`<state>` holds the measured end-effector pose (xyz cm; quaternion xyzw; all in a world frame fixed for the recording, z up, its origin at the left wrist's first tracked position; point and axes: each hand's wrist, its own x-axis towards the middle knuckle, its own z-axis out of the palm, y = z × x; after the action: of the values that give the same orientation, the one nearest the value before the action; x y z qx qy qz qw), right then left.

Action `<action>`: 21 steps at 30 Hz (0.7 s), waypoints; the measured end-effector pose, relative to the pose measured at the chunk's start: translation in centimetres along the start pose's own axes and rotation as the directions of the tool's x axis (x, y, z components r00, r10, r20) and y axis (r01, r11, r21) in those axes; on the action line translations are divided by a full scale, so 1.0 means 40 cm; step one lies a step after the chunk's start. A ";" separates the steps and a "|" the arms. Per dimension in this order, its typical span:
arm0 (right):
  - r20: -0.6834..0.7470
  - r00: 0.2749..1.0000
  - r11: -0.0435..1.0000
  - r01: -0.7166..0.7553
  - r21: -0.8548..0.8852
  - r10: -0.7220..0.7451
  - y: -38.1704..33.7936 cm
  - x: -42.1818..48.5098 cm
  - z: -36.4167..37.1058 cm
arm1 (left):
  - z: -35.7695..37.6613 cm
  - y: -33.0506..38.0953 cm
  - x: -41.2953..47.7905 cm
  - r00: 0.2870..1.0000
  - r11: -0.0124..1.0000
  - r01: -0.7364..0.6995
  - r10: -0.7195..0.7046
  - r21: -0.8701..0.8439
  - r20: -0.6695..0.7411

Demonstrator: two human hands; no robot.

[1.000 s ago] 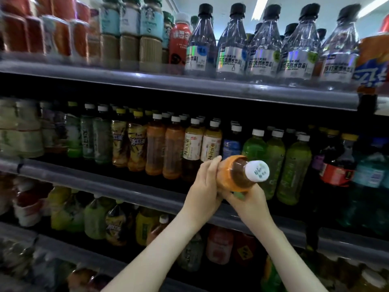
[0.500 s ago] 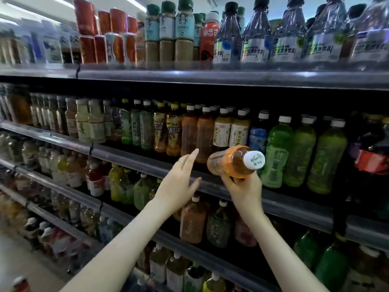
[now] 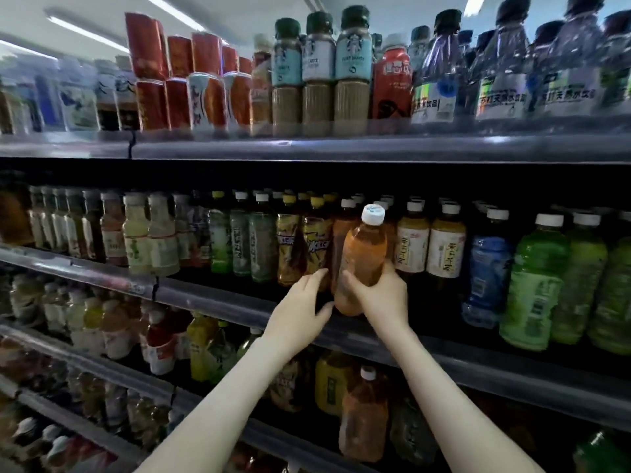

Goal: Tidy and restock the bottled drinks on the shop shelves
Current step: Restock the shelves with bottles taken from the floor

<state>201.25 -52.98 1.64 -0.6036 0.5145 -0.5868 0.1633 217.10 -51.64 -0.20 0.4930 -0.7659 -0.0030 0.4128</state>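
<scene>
My right hand (image 3: 382, 295) grips an orange tea bottle (image 3: 363, 254) with a white cap round its lower half. The bottle stands almost upright, just in front of the middle shelf (image 3: 222, 303). Behind it stands a row of similar orange bottles (image 3: 343, 230). Left of the held bottle, my left hand (image 3: 300, 308) reaches in with straight fingers. Its fingertips lie by the foot of a yellow-labelled bottle (image 3: 316, 244), and I cannot tell if they touch it.
Green bottles (image 3: 532, 278) and a blue bottle (image 3: 488, 268) fill the middle shelf to the right. White-labelled tea bottles (image 3: 444, 247) stand just right of the held one. The top shelf (image 3: 341, 148) carries coffee bottles, cans and water bottles. Lower shelves hold more drinks.
The orange bottle has swung from lying on its side, cap towards me, to nearly upright. My left hand has moved right, closer to the bottle. The view has shifted left.
</scene>
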 end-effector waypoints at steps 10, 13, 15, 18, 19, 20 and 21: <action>-0.004 0.990 0.944 -0.133 -0.302 0.139 0.006 0.095 0.113 | 0.071 -0.072 0.130 0.992 0.989 0.063 -0.047 -0.137 0.121; 0.012 0.991 0.926 -0.121 -0.356 0.134 0.003 0.101 0.140 | 0.068 -0.079 0.148 0.988 0.984 0.103 -0.084 -0.147 0.127; 0.014 0.990 0.917 -0.126 -0.379 0.142 0.004 0.102 0.151 | 0.064 -0.087 0.157 0.985 0.982 0.117 -0.096 -0.147 0.145; 0.041 0.986 0.912 -0.134 -0.388 0.162 0.000 0.102 0.156 | 0.061 -0.091 0.163 0.982 0.985 0.118 -0.097 -0.127 0.163; 0.056 0.984 0.915 -0.136 -0.380 0.169 -0.001 0.099 0.156 | 0.062 -0.091 0.160 0.982 0.987 0.119 -0.100 -0.109 0.159; 0.071 0.983 0.919 -0.133 -0.370 0.171 -0.003 0.091 0.154 | 0.062 -0.090 0.153 0.983 0.989 0.119 -0.105 -0.090 0.152; 0.083 0.983 0.923 -0.121 -0.367 0.162 -0.002 0.080 0.150 | 0.063 -0.089 0.141 0.985 0.990 0.116 -0.104 -0.079 0.140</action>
<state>205.85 -57.97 1.90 -0.6165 0.6455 -0.4345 0.1205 217.20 -58.73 0.22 0.5149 -0.7629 -0.0925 0.3799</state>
